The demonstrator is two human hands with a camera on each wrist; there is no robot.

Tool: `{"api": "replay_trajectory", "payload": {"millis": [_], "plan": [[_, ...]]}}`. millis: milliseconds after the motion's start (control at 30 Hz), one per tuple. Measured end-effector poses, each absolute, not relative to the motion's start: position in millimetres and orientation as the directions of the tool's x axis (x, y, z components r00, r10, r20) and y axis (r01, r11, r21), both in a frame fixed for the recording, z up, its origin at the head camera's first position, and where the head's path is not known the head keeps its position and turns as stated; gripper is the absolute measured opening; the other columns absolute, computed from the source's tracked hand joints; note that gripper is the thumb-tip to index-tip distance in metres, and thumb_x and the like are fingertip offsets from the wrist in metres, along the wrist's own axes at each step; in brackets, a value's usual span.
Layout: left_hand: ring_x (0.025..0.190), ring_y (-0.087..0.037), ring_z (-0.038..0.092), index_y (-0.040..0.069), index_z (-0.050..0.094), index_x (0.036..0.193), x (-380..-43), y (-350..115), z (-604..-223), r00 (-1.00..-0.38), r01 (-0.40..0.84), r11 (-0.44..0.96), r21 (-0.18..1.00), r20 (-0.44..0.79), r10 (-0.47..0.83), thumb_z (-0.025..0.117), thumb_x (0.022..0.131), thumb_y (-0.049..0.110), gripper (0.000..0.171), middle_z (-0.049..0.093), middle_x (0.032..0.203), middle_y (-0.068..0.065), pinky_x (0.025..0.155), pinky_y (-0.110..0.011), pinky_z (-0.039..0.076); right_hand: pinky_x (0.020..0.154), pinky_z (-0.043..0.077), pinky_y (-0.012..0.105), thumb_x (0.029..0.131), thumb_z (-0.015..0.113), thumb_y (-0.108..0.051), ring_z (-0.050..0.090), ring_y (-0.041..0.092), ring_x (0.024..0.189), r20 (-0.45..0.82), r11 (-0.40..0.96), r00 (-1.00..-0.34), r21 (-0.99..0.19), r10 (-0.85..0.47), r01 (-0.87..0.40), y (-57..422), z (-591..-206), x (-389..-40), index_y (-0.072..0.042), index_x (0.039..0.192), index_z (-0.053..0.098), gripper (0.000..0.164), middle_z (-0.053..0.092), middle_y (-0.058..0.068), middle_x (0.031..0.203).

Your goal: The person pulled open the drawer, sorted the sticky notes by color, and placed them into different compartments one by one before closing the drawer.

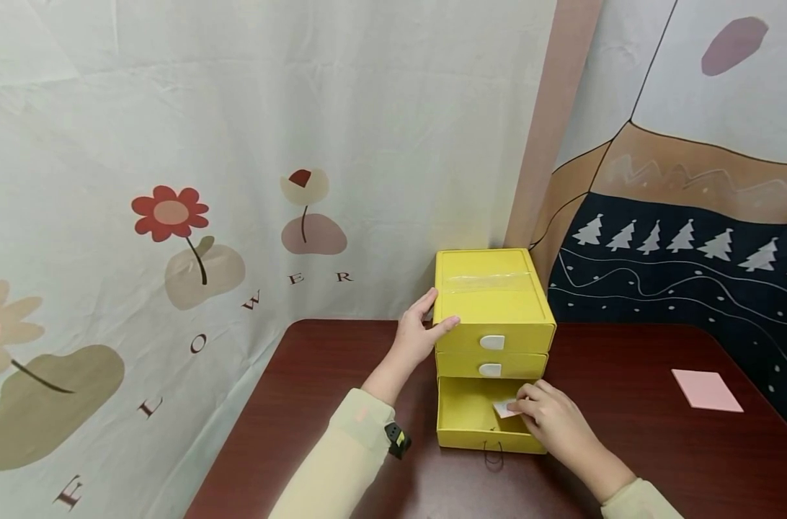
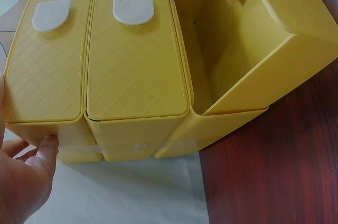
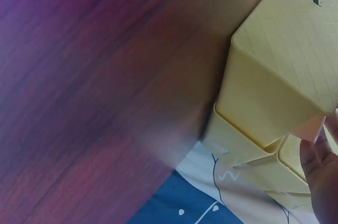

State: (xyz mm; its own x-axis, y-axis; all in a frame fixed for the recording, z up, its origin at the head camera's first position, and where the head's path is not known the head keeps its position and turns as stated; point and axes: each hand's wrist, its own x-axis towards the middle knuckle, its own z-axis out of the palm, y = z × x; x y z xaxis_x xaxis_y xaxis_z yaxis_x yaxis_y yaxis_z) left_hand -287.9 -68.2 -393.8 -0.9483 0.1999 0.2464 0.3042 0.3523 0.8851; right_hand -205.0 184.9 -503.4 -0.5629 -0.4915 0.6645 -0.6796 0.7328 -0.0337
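A yellow three-drawer box (image 1: 491, 306) stands on the table, its bottom drawer (image 1: 458, 439) pulled out and the two upper drawers closed. My left hand (image 1: 414, 337) rests against the box's upper left edge, fingers extended along the side and thumb over the front corner. In the left wrist view the thumb (image 2: 48, 152) presses the side wall. Over the open drawer, my right hand (image 1: 556, 418) pinches a small pale piece of paper (image 1: 502, 409) between thumb and fingers. Part of the paper (image 3: 310, 129) looks pinkish in the right wrist view; the hand hides the rest.
A pink square sheet (image 1: 708, 390) lies on the dark red table (image 1: 328, 404) to the right. White tabs (image 1: 493, 342) mark the upper drawers, and a thin dark loop hangs at the bottom drawer's front. Printed curtains (image 1: 393, 144) close off the back.
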Motion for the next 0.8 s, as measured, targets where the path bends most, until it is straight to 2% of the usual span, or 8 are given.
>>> {"api": "replay_trajectory", "payload": {"millis": [367, 567, 800], "plan": [[0.137, -0.024, 0.036, 0.006, 0.033, 0.146, -287, -68, -394, -0.945, 0.317, 0.347, 0.883, 0.262, 0.198, 0.070, 0.085, 0.029, 0.075, 0.031, 0.153, -0.010, 0.105, -0.042, 0.039, 0.059, 0.045, 0.023, 0.059, 0.082, -0.002, 0.048, 0.006, 0.074, 0.619, 0.757, -0.623, -0.068, -0.478, -0.649, 186, -504, -204, -0.022, 0.075, 0.075, 0.026, 0.057, -0.011, 0.080], [0.137, -0.025, 0.037, 0.007, 0.033, 0.146, -287, -68, -395, -0.943, 0.320, 0.334, 0.887, 0.266, 0.199, 0.070, 0.086, 0.026, 0.073, 0.030, 0.153, -0.012, 0.105, -0.042, 0.039, 0.058, 0.045, 0.022, 0.060, 0.082, -0.002, 0.048, 0.006, 0.073, 0.608, 0.754, -0.633, -0.083, -0.480, -0.652, 186, -504, -205, -0.023, 0.074, 0.075, 0.026, 0.057, -0.012, 0.079], [0.136, -0.033, 0.035, -0.004, 0.031, 0.144, -271, -66, -373, -0.943, 0.311, 0.320, 0.895, 0.249, 0.219, 0.068, 0.087, 0.016, 0.071, 0.029, 0.151, -0.018, 0.105, -0.047, 0.037, 0.057, 0.045, 0.021, 0.059, 0.085, -0.004, 0.047, 0.006, 0.072, 0.583, 0.746, -0.641, -0.088, -0.499, -0.660, 184, -499, -204, -0.021, 0.074, 0.076, 0.025, 0.057, -0.012, 0.079]]}}
